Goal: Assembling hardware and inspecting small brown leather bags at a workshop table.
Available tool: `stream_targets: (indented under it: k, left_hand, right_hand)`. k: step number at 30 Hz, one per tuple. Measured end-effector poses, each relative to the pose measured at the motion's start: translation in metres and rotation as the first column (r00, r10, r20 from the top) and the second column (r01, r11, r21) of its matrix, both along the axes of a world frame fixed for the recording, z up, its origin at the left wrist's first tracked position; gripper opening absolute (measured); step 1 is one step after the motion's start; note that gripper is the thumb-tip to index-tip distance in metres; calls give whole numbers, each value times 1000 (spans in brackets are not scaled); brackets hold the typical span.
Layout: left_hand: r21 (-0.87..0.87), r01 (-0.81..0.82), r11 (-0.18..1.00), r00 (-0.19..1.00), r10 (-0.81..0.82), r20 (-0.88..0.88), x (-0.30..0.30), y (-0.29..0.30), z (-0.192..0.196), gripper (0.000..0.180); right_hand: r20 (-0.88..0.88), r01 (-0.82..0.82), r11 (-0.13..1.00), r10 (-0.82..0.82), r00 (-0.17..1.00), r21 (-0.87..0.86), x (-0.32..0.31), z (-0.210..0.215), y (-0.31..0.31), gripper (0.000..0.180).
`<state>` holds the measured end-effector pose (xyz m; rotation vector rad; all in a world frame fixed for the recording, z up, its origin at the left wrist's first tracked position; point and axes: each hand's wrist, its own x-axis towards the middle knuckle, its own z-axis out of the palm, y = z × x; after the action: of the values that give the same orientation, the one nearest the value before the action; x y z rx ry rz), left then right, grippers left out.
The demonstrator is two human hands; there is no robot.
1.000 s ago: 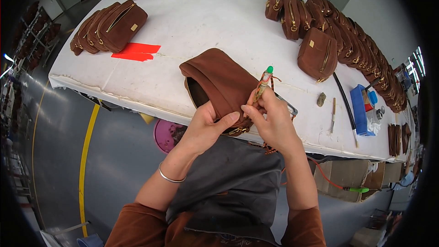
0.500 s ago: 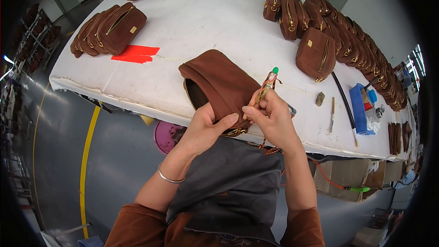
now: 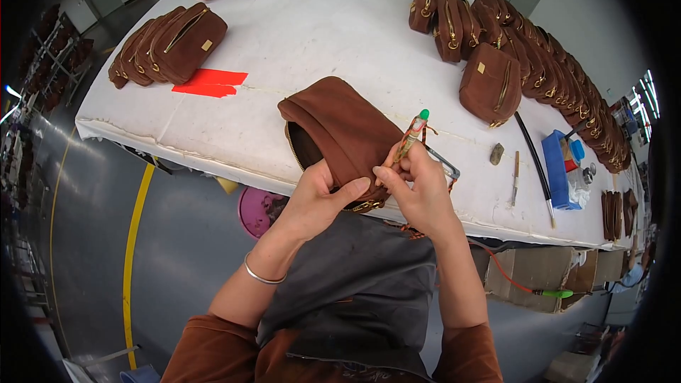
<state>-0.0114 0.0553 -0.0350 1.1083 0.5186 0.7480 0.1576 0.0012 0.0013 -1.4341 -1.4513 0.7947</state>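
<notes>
A brown zippered bag [image 3: 340, 120] lies at the table's near edge, its mouth gaping on the left and gold zipper hardware at its near end. My left hand [image 3: 323, 195] grips that near end, thumb on top, fingers partly hidden inside. In my right hand [image 3: 418, 184], closed beside the bag's right corner, is a slim pen-like tool [image 3: 408, 138] with a green end and a patterned, cord-wrapped body. The tool's lower tip is hidden by my fingers, so contact with the bag cannot be made out.
Brown bags stand in a group [image 3: 170, 46] at left and a long row [image 3: 546, 64] at right. Red tape [image 3: 209, 83] marks the white table [image 3: 340, 21]. Right of my hands lie a small stone-like lump [image 3: 497, 154], a thin stick [image 3: 516, 177], a black-handled brush [image 3: 533, 156] and a blue bin [image 3: 557, 170].
My right hand has shifted slightly left and down with the pen-like tool, uncovering more of a dark-framed object behind it. The bag and my left hand stay nearly still.
</notes>
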Motion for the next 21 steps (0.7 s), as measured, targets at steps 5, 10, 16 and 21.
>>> stream_targets:
  k: [5, 10, 16, 21]
  left_hand:
    - [12, 1, 1000, 1000, -1, 11, 0, -3, 4, 30]
    - [44, -42, 998, 999, 41, 7, 0, -5, -2, 31]
    - [132, -63, 989, 998, 65, -6, 1, -13, 7, 42]
    - [396, -219, 892, 961, 268, -72, 11, -18, 1, 54]
  right_hand:
    - [-7, -4, 999, 3, 1000, -49, 0, 5, -1, 16]
    - [-190, -9, 998, -3, 982, -64, 4, -5, 1, 15]
    - [-267, 396, 918, -389, 882, -29, 75, 0, -11, 21]
    - [608, 661, 727, -614, 504, 186, 125, -13, -30, 29]
